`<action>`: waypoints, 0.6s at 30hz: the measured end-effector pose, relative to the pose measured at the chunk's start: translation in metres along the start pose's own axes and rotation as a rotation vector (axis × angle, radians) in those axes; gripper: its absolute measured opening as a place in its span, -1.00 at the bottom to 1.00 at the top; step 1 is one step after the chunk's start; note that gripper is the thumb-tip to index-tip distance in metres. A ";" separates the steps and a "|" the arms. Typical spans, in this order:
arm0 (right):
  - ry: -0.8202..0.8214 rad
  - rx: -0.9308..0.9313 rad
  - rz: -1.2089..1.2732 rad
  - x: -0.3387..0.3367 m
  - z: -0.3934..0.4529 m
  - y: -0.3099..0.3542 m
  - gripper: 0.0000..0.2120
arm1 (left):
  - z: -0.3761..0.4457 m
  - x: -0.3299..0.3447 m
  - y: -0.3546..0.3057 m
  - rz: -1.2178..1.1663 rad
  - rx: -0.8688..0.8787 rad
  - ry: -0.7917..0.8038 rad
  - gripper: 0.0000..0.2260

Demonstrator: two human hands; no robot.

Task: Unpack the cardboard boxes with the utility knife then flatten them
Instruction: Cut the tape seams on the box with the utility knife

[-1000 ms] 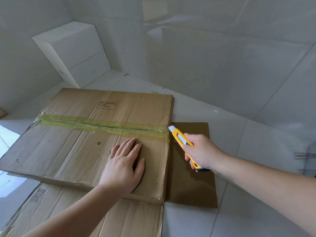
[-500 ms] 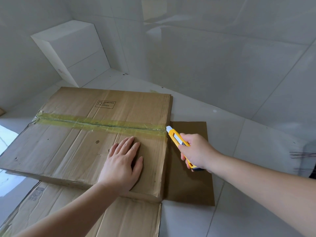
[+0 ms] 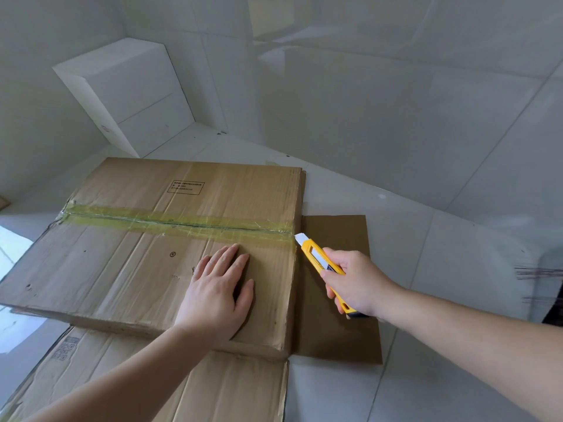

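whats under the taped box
The taped box lies on flattened cardboard, which shows at its near edge, and a brown flap sticks out to its right. Whatever lies under its middle is covered, and so is its inside.

The cardboard box [image 3: 146,239] bears a boxed printed label [image 3: 185,187] and a small circled mark [image 3: 172,254], both illegible.

brown cardboard box [image 3: 146,263]; yellowish tape [image 3: 182,224]; yellow utility knife [image 3: 320,260]; white tiles [image 3: 426,117]
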State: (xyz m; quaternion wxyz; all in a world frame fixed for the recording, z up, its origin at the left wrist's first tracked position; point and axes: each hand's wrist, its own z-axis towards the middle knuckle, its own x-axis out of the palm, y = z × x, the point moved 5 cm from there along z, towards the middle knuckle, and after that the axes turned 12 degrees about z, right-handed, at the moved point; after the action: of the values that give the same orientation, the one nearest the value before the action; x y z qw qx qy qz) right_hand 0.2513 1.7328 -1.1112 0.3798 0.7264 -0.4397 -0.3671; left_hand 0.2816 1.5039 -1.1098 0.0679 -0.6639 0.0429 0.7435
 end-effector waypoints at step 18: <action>0.006 0.031 0.133 -0.001 0.001 -0.003 -0.49 | 0.004 0.000 0.002 -0.011 -0.016 0.016 -0.45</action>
State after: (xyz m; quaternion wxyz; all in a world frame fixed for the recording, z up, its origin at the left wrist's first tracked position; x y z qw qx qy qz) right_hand 0.2513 1.7345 -1.1137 0.3933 0.7024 -0.4914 -0.3323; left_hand 0.2775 1.5028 -1.1098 0.0663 -0.6705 0.0338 0.7382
